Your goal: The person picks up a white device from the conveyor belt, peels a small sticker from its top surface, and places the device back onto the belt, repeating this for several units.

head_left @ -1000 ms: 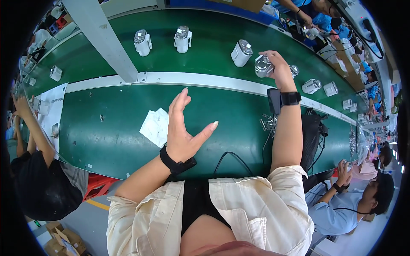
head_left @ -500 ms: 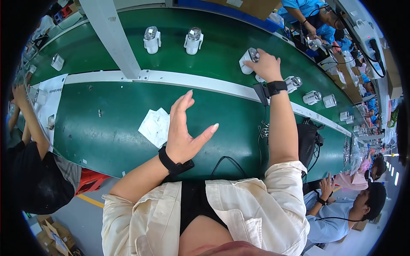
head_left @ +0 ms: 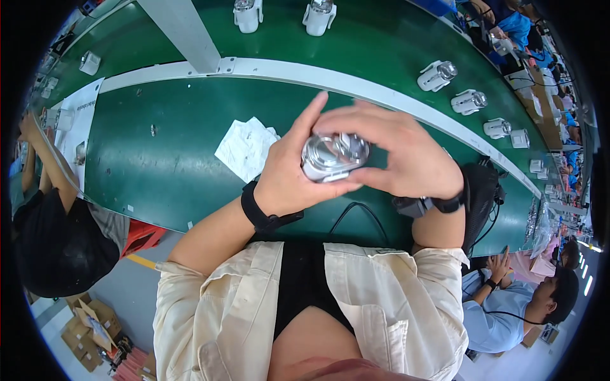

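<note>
A clear-topped device (head_left: 333, 159) sits at the centre of the frame, held between two bare hands above a green bench (head_left: 165, 184). Its see-through end is tilted up toward the viewer, rounded and glossy, with silvery, mirror-like parts glinting inside and a pale edge along the bottom; most of its body is hidden by the hands. The left hand (head_left: 286, 168) cups it from the left, thumb running beneath and forefinger stretched up beside it, closed around its side. The right hand (head_left: 406, 152) arches over from the right, fingers curled across the top edge and thumb at the lower right, so the grip spans the device's width (those fingers are slightly blurred). Just left of the left hand lies a creased white sheet (head_left: 243, 149). Right of the right hand is a black bag (head_left: 481, 197). Beyond, a pale rail (head_left: 305, 73) crosses the frame; past it, similar white units with clear tops stand at upper centre (head_left: 319, 18) and lie at upper right (head_left: 437, 75). Co-workers sit at the left and lower right edges.
</note>
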`<state>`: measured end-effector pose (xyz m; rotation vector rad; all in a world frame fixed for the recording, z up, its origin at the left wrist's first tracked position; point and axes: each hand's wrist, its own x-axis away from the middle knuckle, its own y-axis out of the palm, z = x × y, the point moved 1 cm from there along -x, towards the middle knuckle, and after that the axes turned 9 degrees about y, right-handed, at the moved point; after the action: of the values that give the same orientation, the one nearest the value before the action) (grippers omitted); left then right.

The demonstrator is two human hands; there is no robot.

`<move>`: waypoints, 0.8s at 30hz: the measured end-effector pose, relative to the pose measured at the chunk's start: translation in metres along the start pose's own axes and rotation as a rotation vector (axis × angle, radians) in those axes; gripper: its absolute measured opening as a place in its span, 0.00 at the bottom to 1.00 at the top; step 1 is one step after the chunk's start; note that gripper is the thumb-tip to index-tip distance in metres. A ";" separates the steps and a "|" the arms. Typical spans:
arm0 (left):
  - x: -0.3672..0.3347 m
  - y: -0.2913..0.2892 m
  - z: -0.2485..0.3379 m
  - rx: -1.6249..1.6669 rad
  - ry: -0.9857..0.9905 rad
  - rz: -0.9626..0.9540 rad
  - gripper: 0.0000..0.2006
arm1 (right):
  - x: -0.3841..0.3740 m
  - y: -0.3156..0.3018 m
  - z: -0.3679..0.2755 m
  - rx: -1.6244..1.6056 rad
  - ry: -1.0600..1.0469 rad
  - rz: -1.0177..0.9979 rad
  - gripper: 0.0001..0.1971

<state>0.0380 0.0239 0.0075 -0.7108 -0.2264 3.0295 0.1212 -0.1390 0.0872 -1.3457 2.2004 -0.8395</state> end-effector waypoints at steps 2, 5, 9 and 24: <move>0.000 0.001 -0.001 -0.231 0.014 0.107 0.49 | 0.006 -0.003 -0.008 -0.009 0.041 0.243 0.27; -0.003 0.001 -0.006 -0.557 0.294 0.201 0.44 | 0.017 0.005 -0.017 -0.007 0.113 0.422 0.24; -0.003 0.001 -0.012 -0.749 0.518 0.261 0.38 | 0.015 0.024 -0.020 0.045 0.200 0.564 0.16; -0.002 0.000 -0.004 -0.695 0.496 0.245 0.42 | 0.009 0.042 -0.012 -0.519 0.461 0.641 0.02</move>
<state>0.0412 0.0248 0.0045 -1.5864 -1.2748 2.8128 0.0834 -0.1290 0.0669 -0.5488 3.1010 -0.3587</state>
